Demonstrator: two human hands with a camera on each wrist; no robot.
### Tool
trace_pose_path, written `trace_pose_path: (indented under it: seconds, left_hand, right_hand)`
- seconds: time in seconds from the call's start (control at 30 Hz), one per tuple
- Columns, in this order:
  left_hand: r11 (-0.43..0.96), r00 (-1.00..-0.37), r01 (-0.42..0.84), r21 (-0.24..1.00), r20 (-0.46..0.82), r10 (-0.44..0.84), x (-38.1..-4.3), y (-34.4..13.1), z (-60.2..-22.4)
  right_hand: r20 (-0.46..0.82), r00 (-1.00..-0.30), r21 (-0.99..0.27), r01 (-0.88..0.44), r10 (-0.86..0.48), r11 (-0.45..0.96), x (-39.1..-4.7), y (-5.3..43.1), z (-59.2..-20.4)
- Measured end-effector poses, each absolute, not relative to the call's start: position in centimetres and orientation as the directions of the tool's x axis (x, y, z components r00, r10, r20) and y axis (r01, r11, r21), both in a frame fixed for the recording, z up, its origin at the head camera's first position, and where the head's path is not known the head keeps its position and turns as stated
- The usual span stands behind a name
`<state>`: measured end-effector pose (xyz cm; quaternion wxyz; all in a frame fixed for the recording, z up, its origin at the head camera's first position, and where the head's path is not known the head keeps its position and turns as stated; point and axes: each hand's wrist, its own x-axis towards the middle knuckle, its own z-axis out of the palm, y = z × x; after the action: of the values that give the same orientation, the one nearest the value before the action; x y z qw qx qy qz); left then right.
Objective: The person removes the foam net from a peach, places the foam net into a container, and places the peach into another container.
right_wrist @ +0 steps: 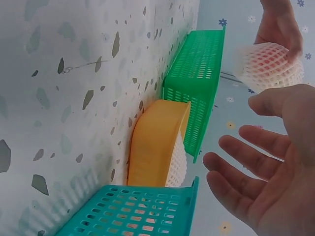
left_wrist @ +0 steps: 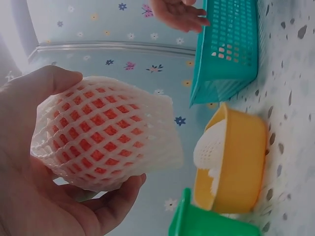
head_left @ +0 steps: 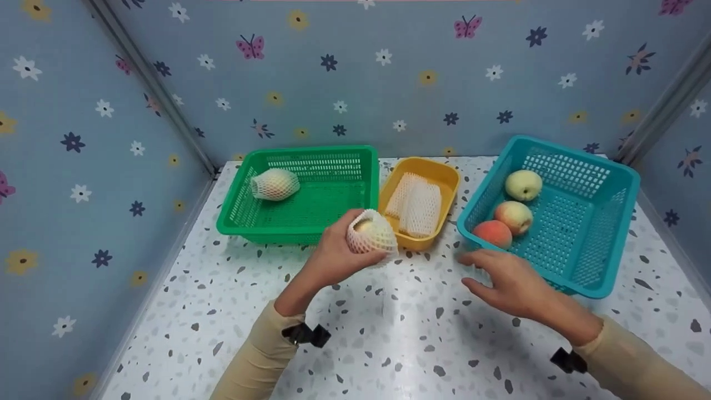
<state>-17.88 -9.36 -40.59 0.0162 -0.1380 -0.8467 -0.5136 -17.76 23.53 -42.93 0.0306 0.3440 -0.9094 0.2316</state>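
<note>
currently the left hand (head_left: 337,253) has its grip around a peach (head_left: 366,226) in white foam netting (head_left: 383,240), above the worktop (head_left: 400,344) near the yellow bin (head_left: 433,171); the right hand (head_left: 502,280), grip wide, hangs near the teal basket (head_left: 561,222)

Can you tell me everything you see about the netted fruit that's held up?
The round red-and-yellow fruit looks like a peach. It's wrapped in a white foam-looking net sleeve; red skin shows through the diamond holes and pale yellow at an opening. The sleeve's loose end sticks out past the fruit. The person's left grip holds it through the net, up off the speckled white tabletop.
</note>
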Motion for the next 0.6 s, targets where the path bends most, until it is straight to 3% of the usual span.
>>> trace_pose_path:
  seconds: [0.6]
  left_hand:
    - [0.406, -0.969, 0.174, 0.897, 0.082, 0.234, -18.2, -4.7, -47.1]
  right_hand:
    - [0.225, -0.725, -0.428, -0.674, -0.651, 0.602, -18.0, 23.8, -43.9]
